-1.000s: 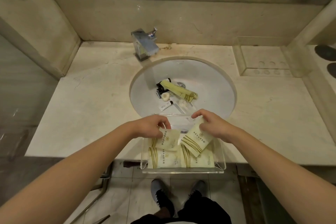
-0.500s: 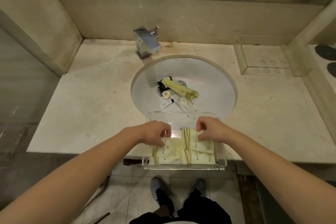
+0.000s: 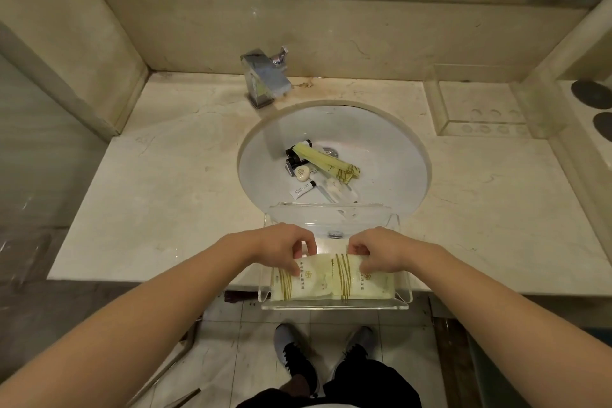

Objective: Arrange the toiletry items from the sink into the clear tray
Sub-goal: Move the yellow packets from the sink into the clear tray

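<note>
A clear tray (image 3: pixel 334 305) sits on the counter's front edge, partly over the sink (image 3: pixel 390 156). Cream packets with gold stripes (image 3: pixel 318 285) lie side by side in its near half. My left hand (image 3: pixel 281 247) pinches the top edge of the left packet. My right hand (image 3: pixel 377 248) pinches the top edge of the right packet (image 3: pixel 374 283). In the sink bowl lie long yellow packets (image 3: pixel 326 162), small black bottles (image 3: pixel 294 157), a round soap (image 3: pixel 303 173), a small white tube (image 3: pixel 302 190) and clear-wrapped items (image 3: pixel 334 190).
A chrome faucet (image 3: pixel 265 78) stands behind the sink. A second clear tray (image 3: pixel 477 109) rests at the back right of the marble counter (image 3: pixel 159 175). A mirror spans the back wall. My shoes (image 3: pixel 294 354) show on the tiled floor below.
Both hands drew back toward me with their packets and pressed them down flat in the tray's near half; the right packet, earlier tilted, now lies level beside the left one.
</note>
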Motion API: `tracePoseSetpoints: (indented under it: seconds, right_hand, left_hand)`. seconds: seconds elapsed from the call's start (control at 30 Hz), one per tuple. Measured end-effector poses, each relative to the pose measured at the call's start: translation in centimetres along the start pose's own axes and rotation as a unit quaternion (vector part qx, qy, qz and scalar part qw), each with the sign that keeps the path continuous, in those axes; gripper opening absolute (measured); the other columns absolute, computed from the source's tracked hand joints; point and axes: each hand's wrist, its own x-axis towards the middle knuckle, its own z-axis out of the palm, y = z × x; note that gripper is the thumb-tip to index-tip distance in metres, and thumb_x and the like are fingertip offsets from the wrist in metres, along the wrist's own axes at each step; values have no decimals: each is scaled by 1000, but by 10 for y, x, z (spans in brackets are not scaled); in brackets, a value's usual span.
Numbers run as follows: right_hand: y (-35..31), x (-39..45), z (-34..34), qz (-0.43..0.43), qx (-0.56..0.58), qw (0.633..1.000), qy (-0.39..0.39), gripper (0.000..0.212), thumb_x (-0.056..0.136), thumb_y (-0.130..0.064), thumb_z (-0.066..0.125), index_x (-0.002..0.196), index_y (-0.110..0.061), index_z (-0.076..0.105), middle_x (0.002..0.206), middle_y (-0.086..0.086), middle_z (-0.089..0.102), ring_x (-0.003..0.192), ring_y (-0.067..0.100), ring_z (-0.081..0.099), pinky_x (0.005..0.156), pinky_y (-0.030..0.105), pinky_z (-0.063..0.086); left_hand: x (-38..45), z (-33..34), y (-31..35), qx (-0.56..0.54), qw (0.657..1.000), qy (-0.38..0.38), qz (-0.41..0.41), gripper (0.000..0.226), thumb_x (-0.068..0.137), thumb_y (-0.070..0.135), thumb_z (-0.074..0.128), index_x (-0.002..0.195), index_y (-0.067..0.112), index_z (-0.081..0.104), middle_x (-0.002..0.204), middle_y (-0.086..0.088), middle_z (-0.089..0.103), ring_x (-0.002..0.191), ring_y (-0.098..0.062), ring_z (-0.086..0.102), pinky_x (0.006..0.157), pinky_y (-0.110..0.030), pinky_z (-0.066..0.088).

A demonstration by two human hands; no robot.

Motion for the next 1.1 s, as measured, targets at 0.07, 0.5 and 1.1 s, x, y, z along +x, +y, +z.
tracePoseSetpoints:
  seconds: [0.07, 0.5, 1.1]
  right_hand:
    - [-1, 1, 4, -3, 5, 1000, 8, 25, 77, -18, 71, 95, -26, 57, 81, -14, 52, 80, 12, 53, 70, 27, 46]
    - [-1, 4, 14, -34, -33, 998, 44, 30, 71, -37, 74, 88, -28, 51, 96, -5, 51, 86, 18, 54, 74, 33, 48]
    - [-8, 9, 0, -30, 40, 980, 193, 17, 86, -36, 58, 76, -21, 55, 74, -5, 61, 69, 14, 57, 60, 27, 44]
  left_hand:
    - [1, 5, 0, 10, 1000, -4, 1, 41, 78, 16, 75, 115, 21, 58, 102, -3, 62, 90, -17, 62, 78, -29, 54]
    - [9, 9, -5, 82, 996, 6, 37, 41, 83, 25, 69, 123, 22, 61, 94, 0, 60, 82, -14, 53, 71, -24, 40]
    - [8, -11, -3, -73, 987, 140, 20, 28, 84, 30, 68, 110, 23, 63, 87, 10, 61, 79, -8, 59, 69, -15, 44]
